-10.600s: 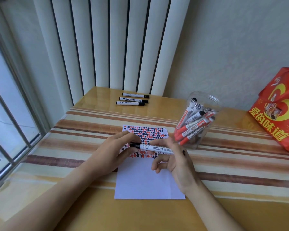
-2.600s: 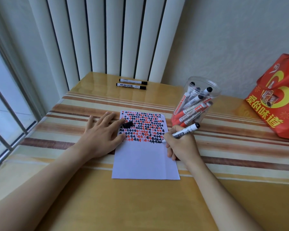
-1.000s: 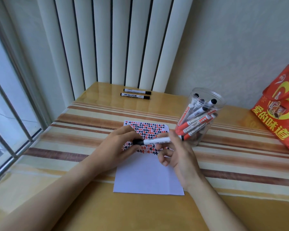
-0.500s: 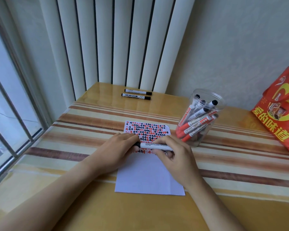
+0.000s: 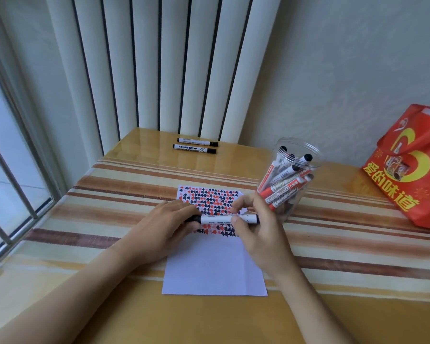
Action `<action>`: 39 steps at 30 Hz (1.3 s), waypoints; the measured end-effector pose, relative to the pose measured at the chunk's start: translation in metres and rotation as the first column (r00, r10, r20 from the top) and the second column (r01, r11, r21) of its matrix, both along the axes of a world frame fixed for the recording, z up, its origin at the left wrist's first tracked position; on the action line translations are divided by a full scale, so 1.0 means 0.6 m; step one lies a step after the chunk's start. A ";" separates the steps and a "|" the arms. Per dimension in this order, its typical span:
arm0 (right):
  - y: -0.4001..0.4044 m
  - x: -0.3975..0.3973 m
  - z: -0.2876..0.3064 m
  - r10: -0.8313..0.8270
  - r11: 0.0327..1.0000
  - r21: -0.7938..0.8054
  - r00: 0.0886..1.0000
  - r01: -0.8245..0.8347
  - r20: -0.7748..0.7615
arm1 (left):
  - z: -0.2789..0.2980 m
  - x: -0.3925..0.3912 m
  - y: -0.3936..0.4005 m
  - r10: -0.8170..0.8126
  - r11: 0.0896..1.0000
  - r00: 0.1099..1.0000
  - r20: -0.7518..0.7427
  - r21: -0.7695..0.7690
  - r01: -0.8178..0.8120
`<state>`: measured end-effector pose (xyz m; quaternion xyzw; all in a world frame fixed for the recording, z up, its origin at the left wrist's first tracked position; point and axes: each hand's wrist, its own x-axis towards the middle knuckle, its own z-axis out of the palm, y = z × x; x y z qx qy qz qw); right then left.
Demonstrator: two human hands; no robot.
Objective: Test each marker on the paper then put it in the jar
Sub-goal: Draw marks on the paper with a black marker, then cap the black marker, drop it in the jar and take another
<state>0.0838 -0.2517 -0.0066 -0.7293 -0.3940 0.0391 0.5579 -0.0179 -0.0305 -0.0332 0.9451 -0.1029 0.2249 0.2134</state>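
Wooden and glossy, the table [image 5: 114, 316] is spreading across the lower view, with a striped brown-and-cream cloth [image 5: 345, 247] lying across its middle under a clear cover. White vertical blinds [image 5: 174, 65] are hanging behind it, a window [image 5: 8, 150] is showing at the left, and a red printed bag [image 5: 412, 167] is sitting at the right edge against the wall. A white sheet of paper [image 5: 209, 271] is lying flat on the cloth near the middle, its far half filled with rows of black and red marks. Just right of the paper's far corner, the clear plastic jar [image 5: 287, 180] is standing upright, with red and black markers leaning inside it. Both hands are meeting over the marked part of the paper: the left hand [image 5: 164, 227] is gripping the black cap end, and the right hand [image 5: 261, 232] is pinching the barrel of the same marker [image 5: 216, 218]. That marker is lying level just above the sheet, its long axis running left to right, cap end pointing left. Two loose markers [image 5: 195, 145] are lying side by side at the far edge of the table, parallel, black caps pointing right.
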 end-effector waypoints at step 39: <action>0.245 0.157 0.102 0.002 0.874 -0.401 0.824 0.274 0.566 | -0.035 -0.006 0.056 0.384 0.922 0.868 -0.313 0.170 -0.347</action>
